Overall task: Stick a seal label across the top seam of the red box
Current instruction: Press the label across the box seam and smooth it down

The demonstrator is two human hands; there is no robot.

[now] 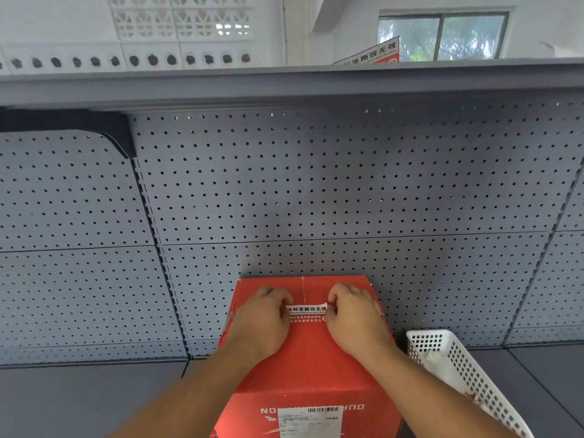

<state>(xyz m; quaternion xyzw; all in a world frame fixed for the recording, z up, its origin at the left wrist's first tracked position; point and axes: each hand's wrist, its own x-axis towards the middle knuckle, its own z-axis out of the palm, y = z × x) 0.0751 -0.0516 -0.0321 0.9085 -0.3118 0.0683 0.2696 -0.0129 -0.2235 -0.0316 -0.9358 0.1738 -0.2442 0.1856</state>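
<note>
A red cardboard box (pixel 309 358) stands on the grey shelf, its top seam running away from me down the middle. A seal label (pixel 306 312), white and red with black characters, lies across that seam. My left hand (pixel 262 317) pinches the label's left end and rests on the box top. My right hand (pixel 355 314) pinches the label's right end, which curls up slightly. The label's ends are hidden under my fingers. A white shipping sticker (pixel 311 420) with a barcode is on the box's near face.
A white perforated plastic basket (pixel 464 371) stands right of the box, close to my right forearm. A grey pegboard wall (pixel 316 191) rises just behind the box. An upper shelf (pixel 284 83) overhangs, with a sheet of seal labels (pixel 376 53) on it.
</note>
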